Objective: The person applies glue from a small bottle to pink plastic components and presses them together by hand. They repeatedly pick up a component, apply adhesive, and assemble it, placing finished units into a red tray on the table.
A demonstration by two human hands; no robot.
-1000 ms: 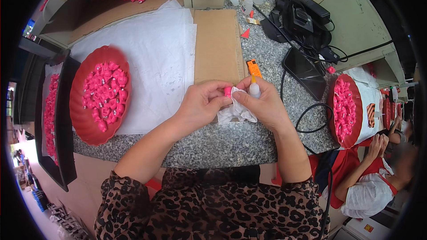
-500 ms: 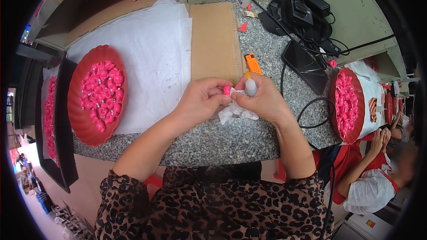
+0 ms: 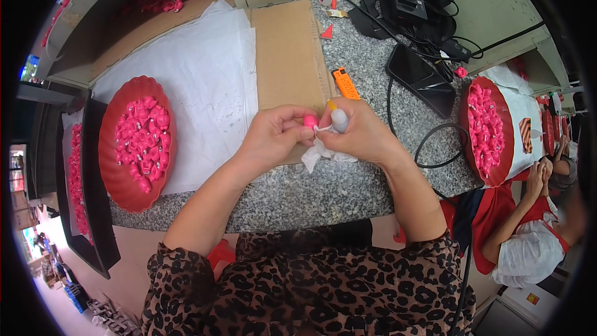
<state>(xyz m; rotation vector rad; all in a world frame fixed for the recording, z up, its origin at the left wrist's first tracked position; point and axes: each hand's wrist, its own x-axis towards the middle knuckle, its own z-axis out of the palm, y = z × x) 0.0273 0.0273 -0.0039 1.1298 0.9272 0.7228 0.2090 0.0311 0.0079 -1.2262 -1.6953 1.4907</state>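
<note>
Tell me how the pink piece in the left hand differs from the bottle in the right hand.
The pink piece is bright pink; the bottle is whitish with a yellow tip. The pink piece is pinched by the left hand, the bottle held in the right hand. The bottle shows longer than the pink piece. Both are small and partly covered by fingers.

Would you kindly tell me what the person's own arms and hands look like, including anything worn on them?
The left hand and right hand are gloveless, with no ring, watch or bracelet to be made out. The left forearm and right forearm are bare; the left sleeve and right sleeve are brown with black leopard-style spots.
</note>
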